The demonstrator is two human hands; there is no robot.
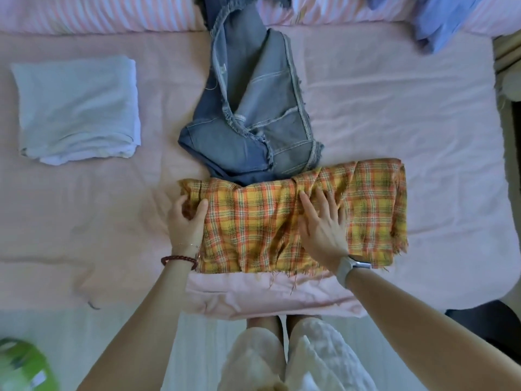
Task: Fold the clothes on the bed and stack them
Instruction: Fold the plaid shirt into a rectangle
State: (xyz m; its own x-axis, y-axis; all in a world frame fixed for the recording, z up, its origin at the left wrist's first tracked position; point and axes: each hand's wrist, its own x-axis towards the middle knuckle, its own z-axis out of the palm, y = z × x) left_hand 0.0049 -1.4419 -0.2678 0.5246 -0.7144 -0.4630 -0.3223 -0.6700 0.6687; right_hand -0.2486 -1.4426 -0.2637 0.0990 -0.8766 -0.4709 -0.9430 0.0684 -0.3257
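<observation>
A yellow and orange plaid garment (372,210) lies as a wide band near the front edge of the pink bed (394,114). My left hand (186,221) grips its bunched left end, thumb on top. My right hand (321,221) presses flat on its middle, fingers spread. A crumpled denim garment (253,108) lies just behind the plaid one, its lower edge tucked under it. A folded pale white garment (76,108) rests at the left of the bed. A folded pink piece (267,297) sits under the plaid garment's near edge.
Striped pink pillows (98,12) line the back of the bed. A blue garment (445,21) is heaped at the back right. A green object (22,365) lies on the floor at the lower left. Dark furniture (510,114) stands beyond the bed's right edge.
</observation>
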